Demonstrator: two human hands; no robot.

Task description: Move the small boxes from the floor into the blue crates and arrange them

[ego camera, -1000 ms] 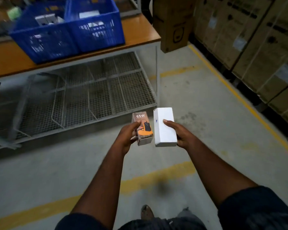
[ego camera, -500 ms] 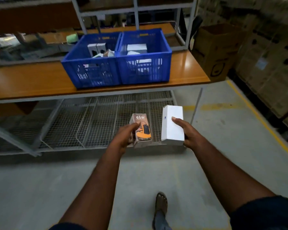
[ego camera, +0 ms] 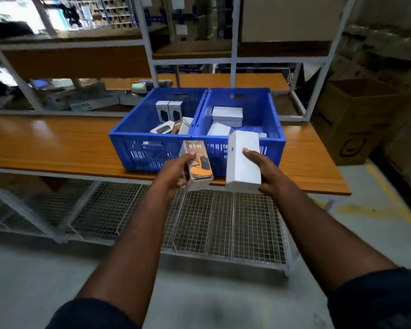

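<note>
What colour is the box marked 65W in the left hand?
Dark brown-black fading to orange on the 65W box, held by the left hand; head view.

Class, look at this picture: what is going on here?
A person stands before a wooden shelf carrying two small boxes. The left hand holds an orange and black 65W box; the right hand holds a plain white box. Both are held just short of two blue crates on the shelf, which already contain boxes. Neither box is in a crate yet.
</note>
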